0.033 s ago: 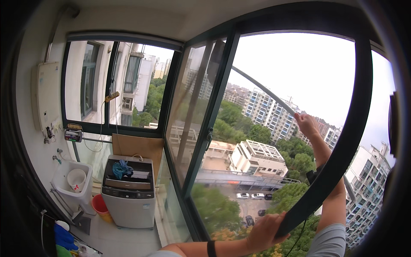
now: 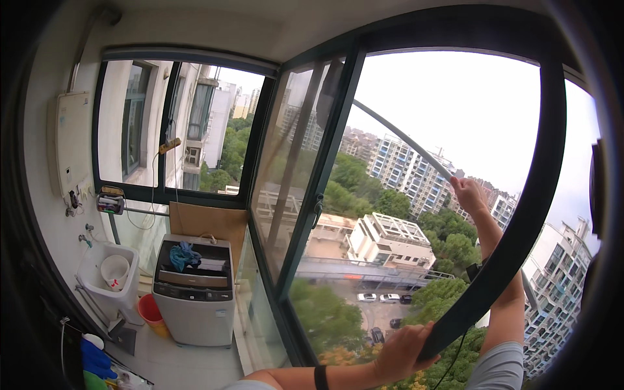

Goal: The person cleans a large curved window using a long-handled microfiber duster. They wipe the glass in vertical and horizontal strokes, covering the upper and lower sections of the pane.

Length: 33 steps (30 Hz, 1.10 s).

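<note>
My right arm reaches out through the window opening, and my right hand [image 2: 469,194] is wrapped around a long grey pole [image 2: 400,135]. The pole slants up to the left outside. Behind the glass pane [image 2: 296,162], a dark pad [image 2: 330,94] shows by the pole's upper end; the join is hidden by the window frame. The pole's lower end runs down past my right forearm, partly behind the frame. Low in the view, my left hand [image 2: 404,351] grips the lower part of the dark green window frame [image 2: 484,309], fingers closed around its edge.
A washing machine [image 2: 195,312] with blue cloth [image 2: 185,255] on its lid stands at left. Beside it are a red bucket [image 2: 151,309] and a white sink [image 2: 97,279] holding a white pail [image 2: 115,272]. Outside lies a long drop to parked cars [image 2: 389,298] and trees.
My right hand and the pole have shifted slightly right and down. The dark pad behind the glass sits a little lower. My left hand stays on the frame.
</note>
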Available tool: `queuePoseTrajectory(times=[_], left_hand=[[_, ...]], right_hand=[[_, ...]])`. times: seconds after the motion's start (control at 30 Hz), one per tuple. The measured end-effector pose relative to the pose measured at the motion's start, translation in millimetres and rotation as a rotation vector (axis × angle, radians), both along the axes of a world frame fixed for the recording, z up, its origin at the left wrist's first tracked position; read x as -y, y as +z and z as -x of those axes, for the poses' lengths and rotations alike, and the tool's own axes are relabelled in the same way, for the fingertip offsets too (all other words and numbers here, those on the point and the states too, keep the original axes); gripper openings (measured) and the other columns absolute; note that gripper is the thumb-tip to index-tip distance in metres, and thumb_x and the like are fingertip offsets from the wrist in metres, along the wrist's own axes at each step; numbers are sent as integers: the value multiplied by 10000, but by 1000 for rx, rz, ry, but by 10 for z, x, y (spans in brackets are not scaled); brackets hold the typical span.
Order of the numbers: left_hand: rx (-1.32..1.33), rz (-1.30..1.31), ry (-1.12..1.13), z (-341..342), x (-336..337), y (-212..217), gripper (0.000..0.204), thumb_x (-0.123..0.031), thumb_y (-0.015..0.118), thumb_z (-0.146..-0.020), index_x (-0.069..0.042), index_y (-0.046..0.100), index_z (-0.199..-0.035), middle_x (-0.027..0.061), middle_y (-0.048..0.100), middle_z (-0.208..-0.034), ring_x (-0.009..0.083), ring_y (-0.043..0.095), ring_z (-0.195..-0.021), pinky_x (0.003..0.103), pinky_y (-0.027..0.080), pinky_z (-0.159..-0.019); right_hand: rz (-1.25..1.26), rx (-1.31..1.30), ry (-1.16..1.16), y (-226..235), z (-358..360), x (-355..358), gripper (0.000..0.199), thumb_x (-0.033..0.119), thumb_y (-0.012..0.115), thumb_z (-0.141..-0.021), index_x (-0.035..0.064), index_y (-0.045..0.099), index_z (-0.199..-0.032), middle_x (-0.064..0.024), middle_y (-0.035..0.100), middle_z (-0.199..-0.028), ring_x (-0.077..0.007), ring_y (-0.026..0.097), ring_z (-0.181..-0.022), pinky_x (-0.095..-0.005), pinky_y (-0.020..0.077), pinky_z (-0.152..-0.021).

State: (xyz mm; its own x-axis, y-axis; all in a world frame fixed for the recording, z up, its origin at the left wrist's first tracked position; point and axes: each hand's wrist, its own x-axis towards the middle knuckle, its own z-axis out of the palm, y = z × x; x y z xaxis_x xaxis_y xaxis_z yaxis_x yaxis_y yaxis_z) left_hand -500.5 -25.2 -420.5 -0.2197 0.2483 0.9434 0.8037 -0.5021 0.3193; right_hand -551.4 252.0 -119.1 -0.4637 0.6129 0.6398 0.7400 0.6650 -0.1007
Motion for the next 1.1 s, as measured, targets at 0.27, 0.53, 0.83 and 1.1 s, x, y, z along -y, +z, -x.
queuePoseTrajectory(times=[0.27, 0.53, 0.83, 1.1], left_hand=[[-37, 48, 37, 7, 8, -42, 834, -404, 757, -789, 33, 404, -1406, 204, 539, -1114, 381, 555, -934, 497, 472, -798], [-44, 21, -8, 9, -15, -49, 845, -416, 765, -768, 39, 408, -1383, 228, 531, -1124, 426, 537, -937, 545, 415, -868], [-39, 16, -12, -17, -39, -117, 848, -413, 758, -772, 35, 403, -1398, 225, 537, -1141, 426, 546, -985, 565, 407, -916], [-3, -60, 18, -13, -79, -72, 767, -403, 717, -871, 64, 426, -1405, 159, 558, -1118, 303, 591, -951, 396, 515, -804]], right_hand=[[-196, -353, 239, -1086, -1686, -1089, 488, 437, 507, -1033, 65, 630, -742, 22, 559, -608, -148, 521, -556, -348, 348, -507], [-430, -340, 80, -1547, -3121, -932, 376, 390, 565, -981, 64, 647, -814, -170, 496, -588, -314, 545, -521, -380, 391, -513], [-321, -202, 29, -865, -1528, -781, 496, 482, 538, -1004, 41, 640, -800, -108, 598, -607, -240, 632, -620, -422, 435, -561], [-154, -40, -19, -366, 186, -3, 567, 591, 403, -1010, 109, 679, -898, -136, 693, -778, -366, 669, -753, -499, 502, -673]])
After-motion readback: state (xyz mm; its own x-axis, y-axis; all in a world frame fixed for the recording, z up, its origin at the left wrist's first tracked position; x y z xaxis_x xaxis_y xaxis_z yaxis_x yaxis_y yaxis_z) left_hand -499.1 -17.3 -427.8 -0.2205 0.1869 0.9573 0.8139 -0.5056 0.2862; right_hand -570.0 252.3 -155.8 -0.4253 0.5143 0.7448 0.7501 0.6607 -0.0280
